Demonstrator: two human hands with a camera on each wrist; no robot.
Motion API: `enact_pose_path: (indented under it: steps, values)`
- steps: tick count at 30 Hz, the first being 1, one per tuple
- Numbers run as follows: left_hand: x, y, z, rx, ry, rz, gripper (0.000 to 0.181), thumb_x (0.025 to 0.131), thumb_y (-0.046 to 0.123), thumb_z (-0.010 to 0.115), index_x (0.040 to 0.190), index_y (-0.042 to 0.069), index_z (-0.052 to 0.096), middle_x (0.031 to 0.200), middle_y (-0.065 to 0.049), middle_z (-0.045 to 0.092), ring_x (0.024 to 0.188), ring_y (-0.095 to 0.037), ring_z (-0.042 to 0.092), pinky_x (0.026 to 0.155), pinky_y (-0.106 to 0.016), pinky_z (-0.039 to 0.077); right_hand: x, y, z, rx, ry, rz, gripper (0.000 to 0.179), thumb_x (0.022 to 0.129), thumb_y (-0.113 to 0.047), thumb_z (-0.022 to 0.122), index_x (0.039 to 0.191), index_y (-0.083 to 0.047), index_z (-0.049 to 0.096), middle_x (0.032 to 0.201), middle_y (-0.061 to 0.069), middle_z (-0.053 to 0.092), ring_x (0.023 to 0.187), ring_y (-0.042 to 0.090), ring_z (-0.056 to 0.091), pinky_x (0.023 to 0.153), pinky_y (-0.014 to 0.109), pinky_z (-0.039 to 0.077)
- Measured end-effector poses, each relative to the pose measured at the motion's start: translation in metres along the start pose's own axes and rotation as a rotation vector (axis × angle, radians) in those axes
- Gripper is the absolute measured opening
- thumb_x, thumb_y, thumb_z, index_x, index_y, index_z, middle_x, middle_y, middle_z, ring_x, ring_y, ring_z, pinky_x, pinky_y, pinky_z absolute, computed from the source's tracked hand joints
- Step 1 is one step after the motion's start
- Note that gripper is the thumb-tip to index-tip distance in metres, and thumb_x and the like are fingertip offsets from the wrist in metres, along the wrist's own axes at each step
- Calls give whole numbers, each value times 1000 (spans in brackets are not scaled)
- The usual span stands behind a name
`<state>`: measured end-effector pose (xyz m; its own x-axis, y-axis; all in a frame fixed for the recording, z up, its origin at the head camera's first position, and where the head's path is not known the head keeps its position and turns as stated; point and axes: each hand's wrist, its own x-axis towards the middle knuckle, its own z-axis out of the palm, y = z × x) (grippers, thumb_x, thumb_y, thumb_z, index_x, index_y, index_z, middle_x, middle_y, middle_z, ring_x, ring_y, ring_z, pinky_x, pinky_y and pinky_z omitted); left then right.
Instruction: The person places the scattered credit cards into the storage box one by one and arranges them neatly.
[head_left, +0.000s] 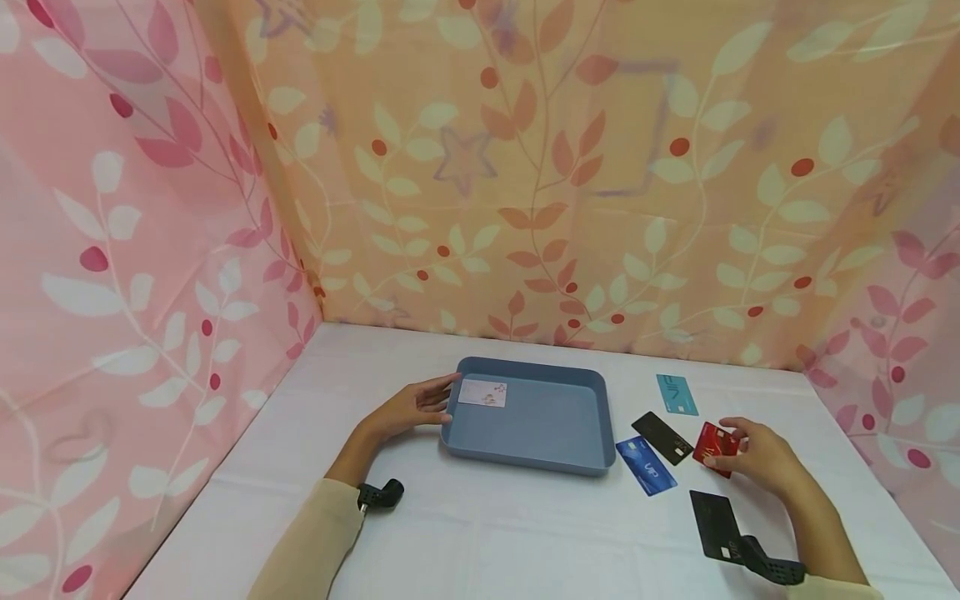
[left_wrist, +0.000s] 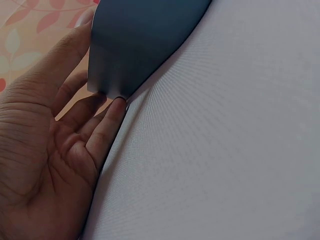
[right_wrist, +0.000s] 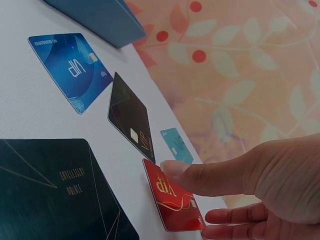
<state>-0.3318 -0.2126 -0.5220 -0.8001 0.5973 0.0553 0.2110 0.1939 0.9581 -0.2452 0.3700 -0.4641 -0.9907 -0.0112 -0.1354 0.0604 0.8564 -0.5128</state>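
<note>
A shallow blue-grey tray (head_left: 532,429) sits on the white table, a pale card with a floral print (head_left: 482,393) lying in its left back part. My left hand (head_left: 412,408) is at the tray's left end; in the left wrist view its fingertips (left_wrist: 118,102) touch the outer wall. On the right, my right hand (head_left: 761,454) holds a red VIP card (right_wrist: 172,200) between thumb and fingers at its edges. Left of it are a black card (head_left: 662,437) and a blue VIP card (head_left: 647,467). A teal card (head_left: 677,394) lies behind, a larger-looking dark card (head_left: 715,525) in front.
The black card and the blue card lie close together beside the tray's right end. A patterned orange curtain (head_left: 525,167) hangs behind the table, and a pink one (head_left: 150,275) at the left. Black wrist cameras (head_left: 772,562) are strapped to both wrists.
</note>
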Motion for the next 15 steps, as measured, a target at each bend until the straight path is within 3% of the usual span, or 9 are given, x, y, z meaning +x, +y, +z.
enact_pose_path:
  steps: [15]
  values:
    - [1, -4, -2, 19, 0, -4, 82, 90, 14, 78, 160, 17, 34, 165, -4, 31, 149, -25, 33, 117, -36, 34, 5, 9, 8, -69, 29, -51, 92, 68, -24, 94, 136, 15, 46, 115, 41, 51, 106, 56, 50, 79, 63, 58]
